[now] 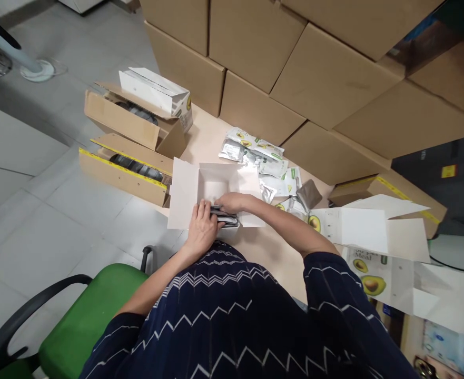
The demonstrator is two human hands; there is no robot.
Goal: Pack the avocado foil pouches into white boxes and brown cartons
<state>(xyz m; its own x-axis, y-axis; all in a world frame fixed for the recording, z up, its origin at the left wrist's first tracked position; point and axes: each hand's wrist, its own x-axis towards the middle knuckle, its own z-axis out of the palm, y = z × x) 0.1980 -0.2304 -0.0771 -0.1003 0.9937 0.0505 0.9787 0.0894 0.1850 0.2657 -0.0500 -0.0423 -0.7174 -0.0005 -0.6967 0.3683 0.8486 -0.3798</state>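
An open white carton point(213, 187) stands on the table in front of me, its flaps folded outward. Several grey-edged flat pouches point(227, 218) are packed upright at its near end. My left hand point(204, 226) reaches over the carton's left wall, its fingers bent around the left end of the pouches and the thumb on the near side. From the right, my right hand point(232, 202) dips inside with curled fingers against the pouches' far side; its fingertips are mostly hidden. Just beyond the carton lies a heap of white and silver pouches point(267, 163) with avocado prints.
Two open brown boxes point(121, 118) point(125, 179) with dark contents stand at left, beside a white carton point(152, 87). Stacked brown boxes point(255, 47) wall off the back. Open avocado-printed cartons point(374, 279) lie at right. A green chair point(93, 310) is at lower left.
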